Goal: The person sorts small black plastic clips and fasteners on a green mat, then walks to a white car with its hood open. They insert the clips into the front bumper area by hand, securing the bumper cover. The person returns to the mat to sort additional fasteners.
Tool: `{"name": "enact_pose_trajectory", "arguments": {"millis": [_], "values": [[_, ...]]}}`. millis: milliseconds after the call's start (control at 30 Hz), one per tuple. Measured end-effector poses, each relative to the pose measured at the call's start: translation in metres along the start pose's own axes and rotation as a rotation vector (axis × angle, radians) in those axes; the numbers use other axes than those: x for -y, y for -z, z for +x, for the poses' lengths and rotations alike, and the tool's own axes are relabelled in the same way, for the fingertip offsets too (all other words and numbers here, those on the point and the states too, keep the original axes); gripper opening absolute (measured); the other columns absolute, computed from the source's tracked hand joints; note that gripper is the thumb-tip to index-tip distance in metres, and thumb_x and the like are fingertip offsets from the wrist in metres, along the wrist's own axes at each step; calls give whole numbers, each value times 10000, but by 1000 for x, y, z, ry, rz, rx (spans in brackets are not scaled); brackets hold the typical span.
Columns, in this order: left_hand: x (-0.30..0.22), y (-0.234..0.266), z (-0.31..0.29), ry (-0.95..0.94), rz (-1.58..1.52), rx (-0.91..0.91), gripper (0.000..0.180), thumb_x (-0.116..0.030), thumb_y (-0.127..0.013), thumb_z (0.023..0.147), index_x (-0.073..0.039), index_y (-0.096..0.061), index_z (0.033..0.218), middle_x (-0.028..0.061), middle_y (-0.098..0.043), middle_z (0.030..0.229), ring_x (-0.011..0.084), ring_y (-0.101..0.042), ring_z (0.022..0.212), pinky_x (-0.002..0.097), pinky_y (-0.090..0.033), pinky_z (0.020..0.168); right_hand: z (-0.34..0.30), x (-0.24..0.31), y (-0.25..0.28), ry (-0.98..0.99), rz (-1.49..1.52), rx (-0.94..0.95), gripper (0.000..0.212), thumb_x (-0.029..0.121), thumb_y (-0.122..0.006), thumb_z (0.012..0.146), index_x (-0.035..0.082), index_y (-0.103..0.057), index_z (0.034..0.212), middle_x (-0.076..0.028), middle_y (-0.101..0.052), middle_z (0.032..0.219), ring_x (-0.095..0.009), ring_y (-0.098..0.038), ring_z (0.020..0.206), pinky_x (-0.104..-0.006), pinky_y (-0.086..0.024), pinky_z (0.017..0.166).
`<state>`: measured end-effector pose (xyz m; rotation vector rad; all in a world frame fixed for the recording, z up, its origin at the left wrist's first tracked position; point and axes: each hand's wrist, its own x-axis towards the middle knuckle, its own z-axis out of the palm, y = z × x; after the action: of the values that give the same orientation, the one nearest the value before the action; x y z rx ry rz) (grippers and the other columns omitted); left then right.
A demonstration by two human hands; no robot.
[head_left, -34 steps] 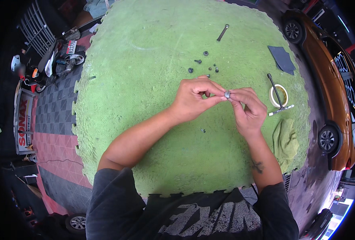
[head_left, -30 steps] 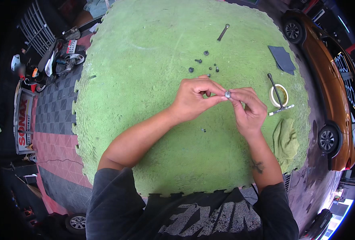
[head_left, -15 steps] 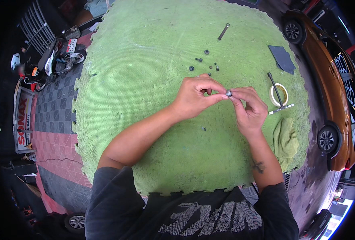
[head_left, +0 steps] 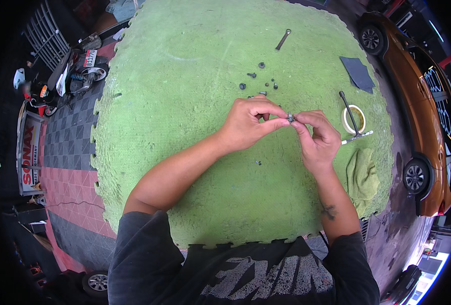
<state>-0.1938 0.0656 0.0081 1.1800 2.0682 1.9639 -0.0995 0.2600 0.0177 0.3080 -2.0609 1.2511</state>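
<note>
A small grey metal bolt is pinched between both hands above the green mat. My left hand grips it from the left with thumb and forefinger. From the right, my right hand holds it the same way; the fingertips hide part of it. Just beyond the left hand lie several dark bolts and small fasteners, among them a flanged bolt and a round-headed bolt. A tiny dark piece rests on the mat between my forearms.
A wrench lies at the far side. On the right are a dark sheet, a T-handle wrench across a tape roll, and a green cloth. A brown car and motorcycle stand beyond the mat.
The bolt has turned slightly between my fingertips and shows a different side. Both hands stay in nearly the same place.
</note>
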Motion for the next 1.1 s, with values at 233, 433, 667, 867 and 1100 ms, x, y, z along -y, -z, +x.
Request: {"name": "enact_pose_trajectory", "arguments": {"millis": [233, 433, 667, 867, 1100], "values": [[-2, 0, 0, 12, -4, 1, 140, -134, -881, 935, -80, -852, 1061, 8, -730, 865, 59, -547, 696, 253, -437, 611, 1, 0, -1, 20, -2, -9, 209, -93, -861, 843, -9, -775, 1014, -123, -803, 983, -246, -752, 914, -355, -601, 831], [-2, 0, 0, 17, -8, 1, 143, -133, -873, 945, -78, -849, 1075, 4, -708, 845, 56, -548, 698, 252, -433, 610, 3, 1, -1, 22, 6, -11, 215, -95, -866, 839, -6, -774, 1011, -119, -801, 975, -239, -749, 906, -354, -598, 823], [-1, 3, 0, 45, -5, 20, 155, -144, -869, 950, -80, -849, 1090, 16, -732, 871, 57, -565, 717, 255, -452, 627, 2, -3, -3, 17, 7, -8, 233, -97, -863, 840, -4, -772, 1033, -112, -793, 965, -233, -745, 895, -349, -592, 826], [1, 23, 14, 246, 9, -101, 153, -168, -846, 974, -97, -855, 1109, 17, -801, 967, 52, -600, 772, 263, -494, 674, 6, -7, 8, -200, 16, -133, 293, 8, -797, 961, -3, -745, 1250, -92, -745, 1039, -200, -707, 914, -328, -576, 848], [40, 83, 35, 341, 393, -405, 173, -226, -807, 991, -92, -843, 1094, 53, -805, 1002, 177, -688, 866, 338, -576, 860, 22, -51, 55, -676, 842, -403, 316, 71, -633, 1089, 3, -614, 1397, -99, -661, 1156, -189, -637, 1046, -339, -554, 907]]}}
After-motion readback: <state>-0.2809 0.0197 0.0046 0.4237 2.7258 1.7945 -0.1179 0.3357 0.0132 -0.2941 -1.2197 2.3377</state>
